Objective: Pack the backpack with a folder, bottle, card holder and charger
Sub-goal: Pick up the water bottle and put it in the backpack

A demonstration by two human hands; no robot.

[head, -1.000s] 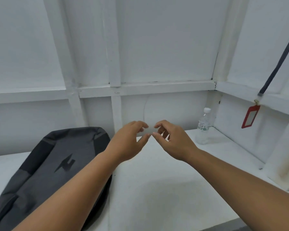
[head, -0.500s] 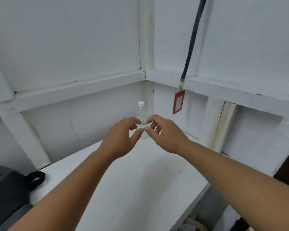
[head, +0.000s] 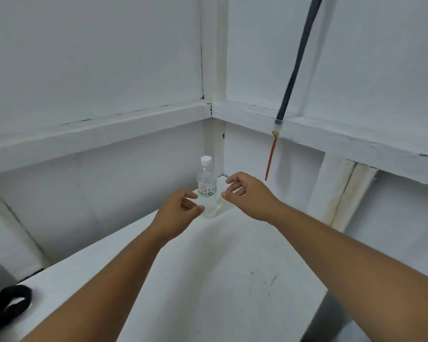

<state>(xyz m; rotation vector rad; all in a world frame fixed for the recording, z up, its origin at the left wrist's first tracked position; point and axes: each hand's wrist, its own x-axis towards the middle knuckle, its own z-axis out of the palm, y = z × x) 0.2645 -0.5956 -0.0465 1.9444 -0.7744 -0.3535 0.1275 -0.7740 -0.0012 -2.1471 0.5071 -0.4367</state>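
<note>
A clear plastic bottle (head: pixel 207 186) with a white cap stands upright in the far corner of the white table (head: pixel 220 280). My left hand (head: pixel 177 213) is just left of it, fingers curled and apart, its thumb tip at the bottle's lower side. My right hand (head: pixel 251 195) hovers just right of the bottle, fingers spread, not touching it. A red card holder (head: pixel 271 160) hangs edge-on from a dark lanyard (head: pixel 297 60) on the right wall. Only the black handle loop of the backpack (head: pixel 9 304) shows at the bottom left. No folder or charger is in sight.
White walls with horizontal ledges (head: pixel 97 137) meet in the corner behind the bottle. The table's right edge (head: pixel 331 299) drops off toward a darker floor at the lower right.
The view has swung right, away from the backpack, toward the corner. Both hands, earlier fingertip to fingertip, have parted and moved forward to either side of the bottle.
</note>
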